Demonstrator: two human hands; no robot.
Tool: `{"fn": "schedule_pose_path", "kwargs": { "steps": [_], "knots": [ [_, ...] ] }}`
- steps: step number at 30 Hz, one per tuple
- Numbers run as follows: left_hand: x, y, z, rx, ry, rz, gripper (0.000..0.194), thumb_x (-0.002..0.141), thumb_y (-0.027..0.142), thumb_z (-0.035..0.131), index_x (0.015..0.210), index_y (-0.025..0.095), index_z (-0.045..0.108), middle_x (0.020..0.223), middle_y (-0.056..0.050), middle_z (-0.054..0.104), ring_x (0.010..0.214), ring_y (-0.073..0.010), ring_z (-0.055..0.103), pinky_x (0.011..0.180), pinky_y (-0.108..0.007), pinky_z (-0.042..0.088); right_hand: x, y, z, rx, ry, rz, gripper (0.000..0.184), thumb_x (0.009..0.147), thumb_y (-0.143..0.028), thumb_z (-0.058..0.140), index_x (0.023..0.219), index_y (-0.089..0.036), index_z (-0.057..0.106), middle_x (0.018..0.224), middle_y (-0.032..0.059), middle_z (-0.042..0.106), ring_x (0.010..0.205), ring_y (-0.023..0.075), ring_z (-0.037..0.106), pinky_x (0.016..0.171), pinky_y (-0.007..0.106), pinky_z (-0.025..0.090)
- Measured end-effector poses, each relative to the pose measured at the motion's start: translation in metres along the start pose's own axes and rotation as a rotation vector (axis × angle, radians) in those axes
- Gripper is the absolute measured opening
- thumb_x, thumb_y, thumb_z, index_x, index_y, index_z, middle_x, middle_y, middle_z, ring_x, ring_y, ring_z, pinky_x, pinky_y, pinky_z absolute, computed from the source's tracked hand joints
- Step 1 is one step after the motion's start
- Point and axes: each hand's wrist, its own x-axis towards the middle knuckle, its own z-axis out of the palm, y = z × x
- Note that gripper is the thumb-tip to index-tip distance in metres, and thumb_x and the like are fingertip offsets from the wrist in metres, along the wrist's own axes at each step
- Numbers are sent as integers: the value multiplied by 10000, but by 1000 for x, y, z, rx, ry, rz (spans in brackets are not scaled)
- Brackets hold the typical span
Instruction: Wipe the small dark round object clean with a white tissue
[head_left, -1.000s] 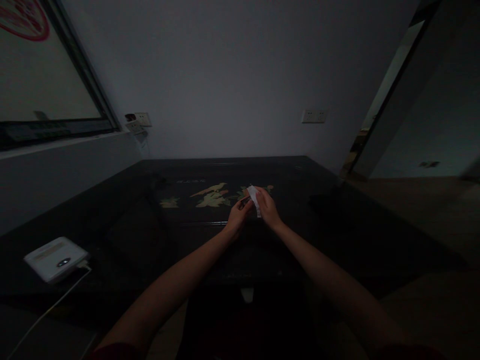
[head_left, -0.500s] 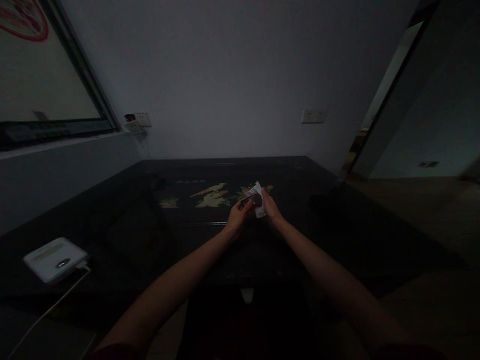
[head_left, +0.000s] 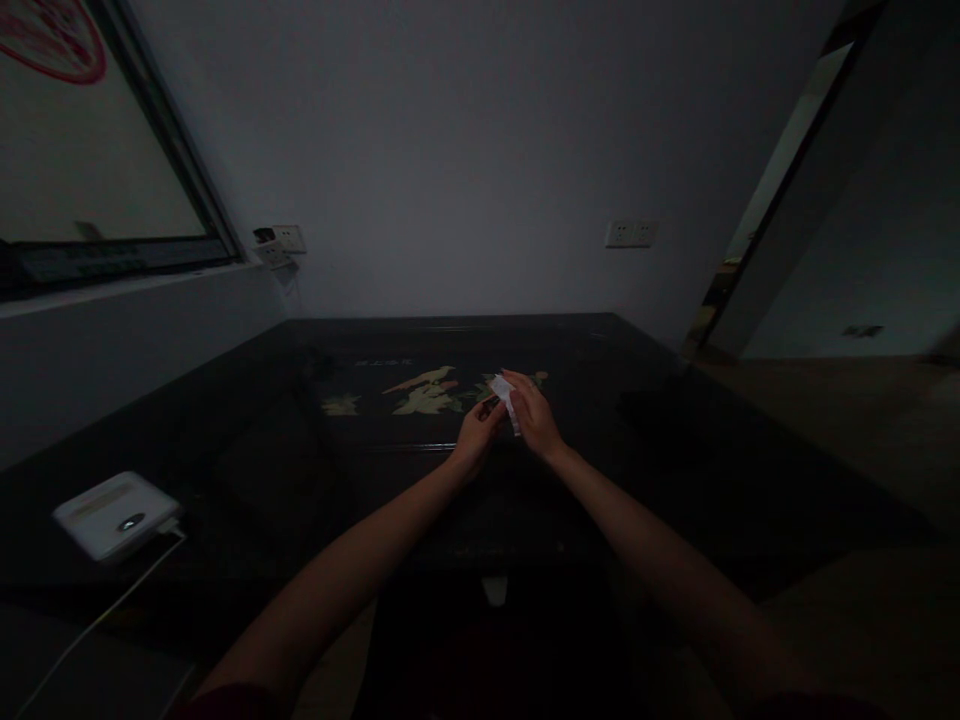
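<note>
My left hand (head_left: pixel 475 434) and my right hand (head_left: pixel 534 415) meet over a dark table (head_left: pixel 675 470) in dim light. My right hand is closed on a small white piece of paper or wipe (head_left: pixel 505 398), held against a small dark object (head_left: pixel 490 404) that my left hand pinches. I cannot make out what the dark object is. Both forearms reach forward from the bottom of the view.
A white device (head_left: pixel 114 514) with a white cable (head_left: pixel 97 625) lies at the table's left front. Pale bird and leaf inlay (head_left: pixel 424 392) decorates the tabletop. Wall sockets (head_left: pixel 631 233) sit on the back wall, a framed board (head_left: pixel 82 150) hangs at left, and a doorway (head_left: pixel 780 180) opens at right.
The white piece spread wider over the dark object half a second ago and is now folded narrow against my right fingers again. Both hands stay in place.
</note>
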Motion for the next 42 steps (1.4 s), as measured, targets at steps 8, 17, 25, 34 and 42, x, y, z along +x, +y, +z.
{"fn": "schedule_pose_path", "kwargs": {
  "steps": [8, 17, 25, 34, 42],
  "knots": [
    [0, 0, -1, 19, 22, -13, 343, 668, 311, 797, 934, 136, 671, 1002, -86, 710, 908, -167, 666, 968, -345, 464, 5, 27, 11, 297, 116, 357, 631, 792, -734, 437, 1041, -191, 642, 1061, 107, 689, 1026, 267, 634, 929, 427, 478],
    [-3, 3, 2, 28, 16, -16, 335, 683, 305, 790, 946, 133, 673, 1007, -87, 708, 907, -169, 671, 985, -370, 460, 3, 39, 15, 468, 171, 537, 659, 742, -794, 428, 925, -203, 654, 947, 84, 718, 956, 253, 659, 865, 394, 515],
    [-2, 2, 0, 12, -9, 14, 403, 633, 337, 814, 960, 144, 677, 987, -77, 710, 930, -175, 662, 981, -346, 446, 0, 1, 4, 86, 52, 49, 516, 922, -598, 333, 1135, -236, 633, 1233, 95, 607, 1213, 233, 520, 1072, 406, 354],
    [-2, 2, 1, 31, 4, 15, 380, 654, 336, 800, 962, 149, 678, 1012, -82, 709, 963, -183, 655, 992, -348, 441, 2, 12, 9, 126, 93, 152, 505, 880, -600, 423, 1115, -208, 639, 1178, 100, 638, 1156, 245, 555, 1047, 406, 377],
    [-3, 3, 3, 40, 18, -24, 334, 690, 326, 784, 930, 126, 666, 989, -84, 708, 878, -158, 662, 977, -362, 459, 4, 36, 17, 760, 200, 720, 468, 740, -644, 586, 890, -206, 652, 919, 52, 728, 920, 239, 674, 827, 358, 531]
  ]
}}
